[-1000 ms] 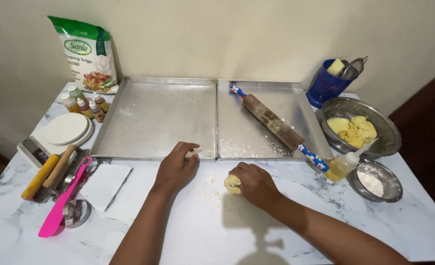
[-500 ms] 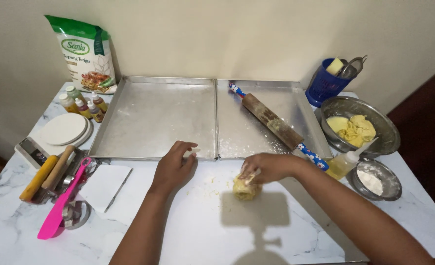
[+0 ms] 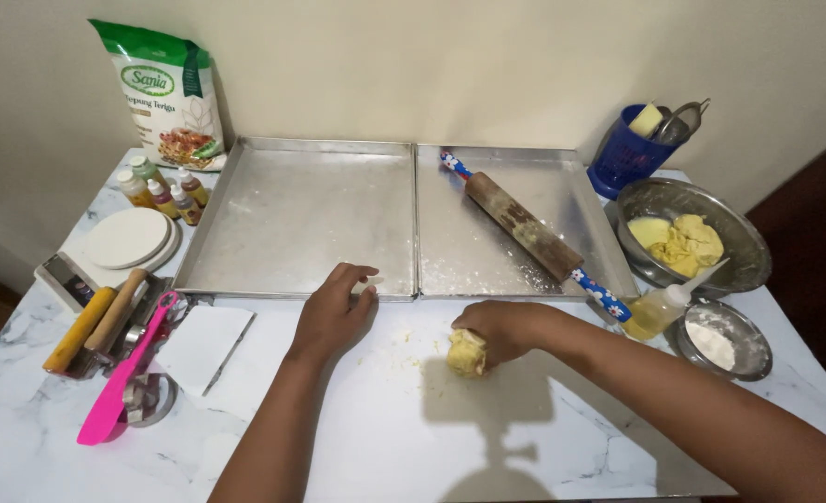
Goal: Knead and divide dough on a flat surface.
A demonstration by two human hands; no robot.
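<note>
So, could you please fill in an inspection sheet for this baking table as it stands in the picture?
Surface: white marbled table, dusted with crumbs near the hands.
Job's things: yellow dough lump on the table; more dough in the steel bowl; rolling pin lying across the right tray; left tray bare.
Clutter: flour bag, small bottles, white lids, pink spatula, blue cup, squeeze bottle, small flour bowl.
Grips: right hand closed on the dough lump; left hand resting open at the left tray's edge, holding nothing.
Cables: nothing seen.
Surroundings: plain cream wall.
</note>
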